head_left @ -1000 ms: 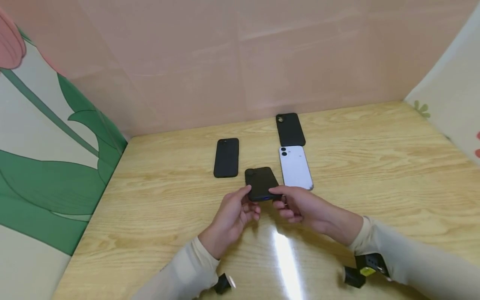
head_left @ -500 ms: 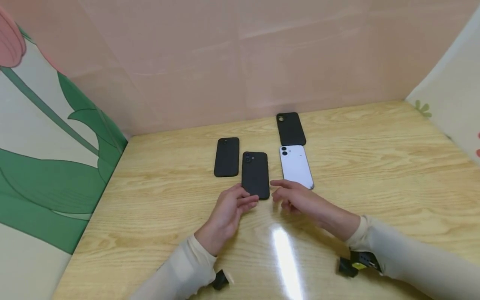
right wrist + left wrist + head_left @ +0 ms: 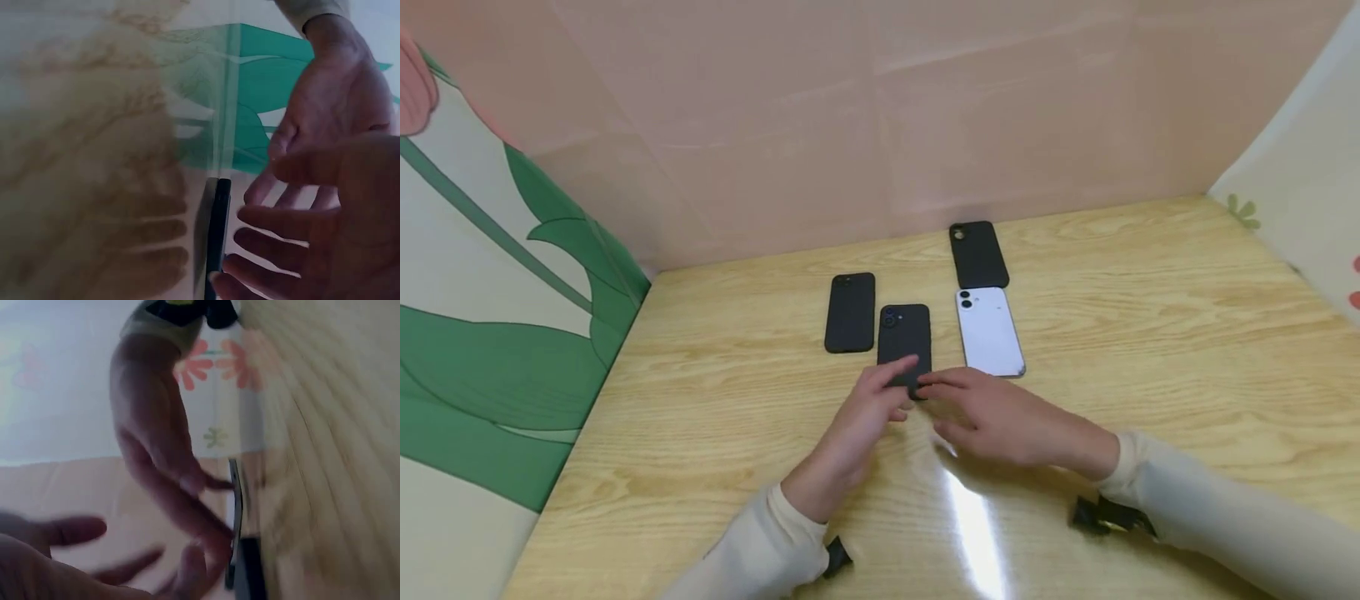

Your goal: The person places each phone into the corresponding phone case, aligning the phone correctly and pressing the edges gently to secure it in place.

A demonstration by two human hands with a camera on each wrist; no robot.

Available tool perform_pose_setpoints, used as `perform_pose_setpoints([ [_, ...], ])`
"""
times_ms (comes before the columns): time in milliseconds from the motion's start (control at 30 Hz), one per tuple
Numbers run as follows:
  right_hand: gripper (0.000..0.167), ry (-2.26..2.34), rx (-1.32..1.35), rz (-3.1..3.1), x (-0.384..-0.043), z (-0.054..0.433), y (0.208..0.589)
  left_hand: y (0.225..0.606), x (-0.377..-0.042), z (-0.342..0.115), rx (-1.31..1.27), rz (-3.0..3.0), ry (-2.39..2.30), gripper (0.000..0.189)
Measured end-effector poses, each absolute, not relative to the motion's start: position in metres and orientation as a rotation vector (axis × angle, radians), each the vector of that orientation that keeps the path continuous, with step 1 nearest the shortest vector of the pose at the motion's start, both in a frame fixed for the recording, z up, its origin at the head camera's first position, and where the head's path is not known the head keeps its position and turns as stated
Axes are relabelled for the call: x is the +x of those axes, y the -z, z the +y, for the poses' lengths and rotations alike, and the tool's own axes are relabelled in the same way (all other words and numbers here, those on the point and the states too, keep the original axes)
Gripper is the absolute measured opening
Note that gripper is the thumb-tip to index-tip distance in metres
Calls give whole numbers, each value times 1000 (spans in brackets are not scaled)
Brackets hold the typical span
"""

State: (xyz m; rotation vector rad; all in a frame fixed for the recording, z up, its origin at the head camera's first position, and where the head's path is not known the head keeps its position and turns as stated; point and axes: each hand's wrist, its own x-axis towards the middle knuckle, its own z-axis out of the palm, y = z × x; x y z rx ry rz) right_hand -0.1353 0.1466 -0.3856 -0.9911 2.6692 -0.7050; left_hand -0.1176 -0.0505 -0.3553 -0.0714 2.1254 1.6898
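Note:
A black phone (image 3: 904,340) lies camera side up on the wooden table, its lower end overlapped by both hands in the head view. My left hand (image 3: 861,421) is over its lower left part, the fingers loosely extended and holding nothing. From the other side, my right hand (image 3: 1011,421) reaches with relaxed fingers, the tips right at the phone's lower right corner. In the right wrist view the dark edge of the phone (image 3: 218,234) stands beside the right hand's fingertips. Just right of it in the head view lies a white phone (image 3: 990,332) with two lenses.
Another black phone or case (image 3: 850,312) lies to the left of the black phone. Behind the white phone is a black phone case (image 3: 979,254) with a camera cutout. A pink sheet (image 3: 880,125) hangs along the table's back edge. Light glares off the table (image 3: 700,417).
Both hands held the black phone tilted up a second ago; it was laid flat on the table and released. Since then the left fingers have lifted slightly and the right hand has moved left.

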Motion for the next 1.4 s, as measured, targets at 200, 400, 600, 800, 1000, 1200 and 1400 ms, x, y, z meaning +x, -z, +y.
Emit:
perform_pose_setpoints([
  [200,51,507,-1097,2696,-131,143,384,355,-115,-58,630,2790,-517,41],
  [400,48,372,-1099,2743,-134,139,380,365,-121,-60,678,2829,-124,50],
  [600,44,271,-1189,2804,-146,136,381,370,-134,-54,671,2800,16,57],
  [800,43,206,-1203,2805,-172,131,382,370,-159,-53,733,2792,195,51],
  [1000,45,174,-1112,2727,-192,129,379,372,-177,-53,721,2769,128,53],
  [1200,47,287,-1038,2614,-204,131,379,374,-184,-50,607,2699,-20,61],
  [1400,49,331,-1072,2569,-212,130,383,374,-184,-52,559,2679,-80,66],
])
